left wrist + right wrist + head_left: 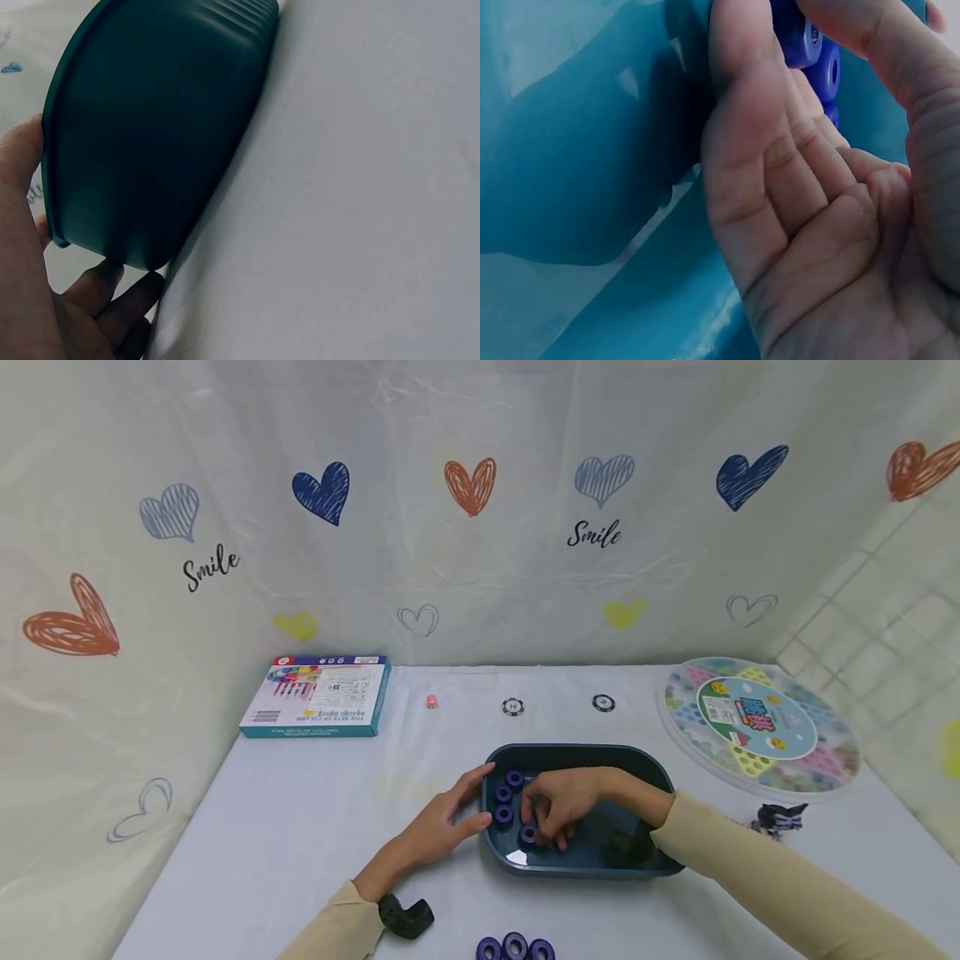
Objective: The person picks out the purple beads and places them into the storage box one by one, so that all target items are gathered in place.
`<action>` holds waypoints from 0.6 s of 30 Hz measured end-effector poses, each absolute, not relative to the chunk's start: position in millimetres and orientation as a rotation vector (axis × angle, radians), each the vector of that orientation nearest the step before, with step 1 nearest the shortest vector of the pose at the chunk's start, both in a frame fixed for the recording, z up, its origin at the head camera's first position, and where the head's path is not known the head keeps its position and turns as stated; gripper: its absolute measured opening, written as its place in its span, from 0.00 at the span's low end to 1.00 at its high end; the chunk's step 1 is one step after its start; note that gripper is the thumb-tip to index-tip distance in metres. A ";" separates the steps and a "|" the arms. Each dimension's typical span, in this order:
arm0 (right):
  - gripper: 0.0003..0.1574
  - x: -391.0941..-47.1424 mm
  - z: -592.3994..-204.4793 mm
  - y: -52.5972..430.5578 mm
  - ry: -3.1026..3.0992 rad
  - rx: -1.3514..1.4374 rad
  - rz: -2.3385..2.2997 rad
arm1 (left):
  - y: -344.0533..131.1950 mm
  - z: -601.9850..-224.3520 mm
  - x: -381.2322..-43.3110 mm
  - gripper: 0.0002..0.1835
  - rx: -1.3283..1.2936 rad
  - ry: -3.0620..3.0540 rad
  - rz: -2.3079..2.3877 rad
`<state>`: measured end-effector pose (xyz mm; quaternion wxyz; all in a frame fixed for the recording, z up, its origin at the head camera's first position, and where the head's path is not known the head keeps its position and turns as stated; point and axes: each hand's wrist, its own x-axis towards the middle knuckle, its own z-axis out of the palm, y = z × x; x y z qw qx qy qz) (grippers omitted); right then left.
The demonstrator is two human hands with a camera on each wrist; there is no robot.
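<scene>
A dark teal tray [600, 870] with rounded ends stands on the white-covered table. My left hand [442, 827] rests against its left end, index fingertip and thumb at the rim, fingers spread. In the left wrist view, the other fingers touch the tray wall [150, 135] from below the rim. Inside the tray, my right hand [566, 797] reaches down with fingers bent and pinches a purple ring-shaped bead [528, 833] between thumb and fingers. Up the tray's left side stand three more purple beads [503, 793]. The right wrist view shows purple beads [829, 71] behind the fingers.
Several purple beads [515, 945] lie at the table's near edge. A flat game box [315, 697] sits at the back left, a round board [757, 727] at the right. Two chips [513, 707] and a small pink piece [431, 701] lie behind the tray.
</scene>
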<state>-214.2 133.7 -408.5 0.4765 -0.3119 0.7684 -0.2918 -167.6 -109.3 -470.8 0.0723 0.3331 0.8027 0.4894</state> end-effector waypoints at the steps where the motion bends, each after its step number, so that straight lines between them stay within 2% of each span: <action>1: 0.14 -213.4 -409.0 133.0 1.873 -0.757 -0.727 | -109.1 -466.2 -165.5 0.33 0.996 2.408 1.475; 7: 0.10 -208.7 -411.1 125.7 1.900 -0.754 -0.768 | -108.3 -445.5 -157.0 0.32 1.030 2.376 1.510; 18: 0.02 -204.5 -409.4 118.6 1.941 -0.784 -0.741 | -110.4 -477.5 -171.4 0.34 1.007 2.412 1.469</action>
